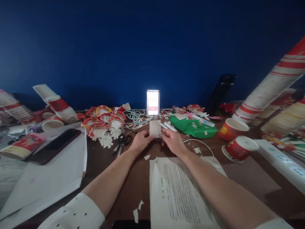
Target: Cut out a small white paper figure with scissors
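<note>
- While the left hand point(142, 141) and right hand point(174, 141) pinch its lower side edges between fingers, the paper piece point(155, 128) sits beyond the printed sheet point(174, 195).
- Neither hand is clearly nearer; its long axis points away from the sheet.
- It looks pale, plain, roughly rectangular.

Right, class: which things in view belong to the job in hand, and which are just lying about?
Job in hand:
left hand and right hand
small pale paper piece, held between them
probably the black-handled scissors, lying unheld

Seemingly just lying about:
smartphone
printed sheet
white power strip
red paper cups
</note>
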`<move>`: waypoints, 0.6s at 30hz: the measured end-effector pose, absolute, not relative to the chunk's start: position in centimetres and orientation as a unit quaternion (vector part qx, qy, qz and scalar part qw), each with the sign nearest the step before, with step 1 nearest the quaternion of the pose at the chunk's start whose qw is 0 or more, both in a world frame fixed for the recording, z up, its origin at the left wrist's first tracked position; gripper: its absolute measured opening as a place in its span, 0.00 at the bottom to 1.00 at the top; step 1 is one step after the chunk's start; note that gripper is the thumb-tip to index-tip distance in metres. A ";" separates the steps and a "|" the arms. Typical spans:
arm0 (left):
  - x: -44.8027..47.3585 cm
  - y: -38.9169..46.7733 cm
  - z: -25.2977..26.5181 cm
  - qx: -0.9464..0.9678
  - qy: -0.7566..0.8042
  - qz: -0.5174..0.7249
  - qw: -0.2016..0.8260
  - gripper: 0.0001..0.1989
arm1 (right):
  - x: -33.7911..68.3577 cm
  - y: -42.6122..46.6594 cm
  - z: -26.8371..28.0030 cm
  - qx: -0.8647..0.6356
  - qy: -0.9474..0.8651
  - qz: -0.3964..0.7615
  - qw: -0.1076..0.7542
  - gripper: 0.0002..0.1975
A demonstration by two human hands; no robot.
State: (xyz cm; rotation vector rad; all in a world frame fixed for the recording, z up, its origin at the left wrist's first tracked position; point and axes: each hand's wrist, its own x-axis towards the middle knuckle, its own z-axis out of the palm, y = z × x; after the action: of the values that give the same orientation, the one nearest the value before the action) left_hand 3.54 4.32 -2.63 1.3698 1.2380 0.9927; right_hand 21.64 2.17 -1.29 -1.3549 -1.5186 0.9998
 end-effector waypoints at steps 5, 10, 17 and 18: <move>3.6 4.6 -2.1 0.523 0.510 0.430 0.530 0.10 | 21.7 2.3 -2.1 -0.530 -0.653 0.354 0.409 0.18; 3.5 5.6 0.9 0.277 0.529 0.567 0.567 0.08 | 21.4 1.6 -2.1 -0.509 -0.757 0.223 0.343 0.16; 5.7 4.4 0.5 0.332 0.601 0.582 0.436 0.07 | 20.9 0.9 -1.8 -0.466 -0.827 0.196 0.247 0.15; 6.1 4.0 -0.2 0.377 0.605 0.559 0.424 0.07 | 21.0 1.1 -1.9 -0.462 -0.826 0.193 0.258 0.15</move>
State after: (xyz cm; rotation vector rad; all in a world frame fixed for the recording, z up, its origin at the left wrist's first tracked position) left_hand 6.14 4.03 -0.17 0.9439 1.5128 1.3972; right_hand 21.05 1.12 -1.89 -1.2539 -2.2402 0.5232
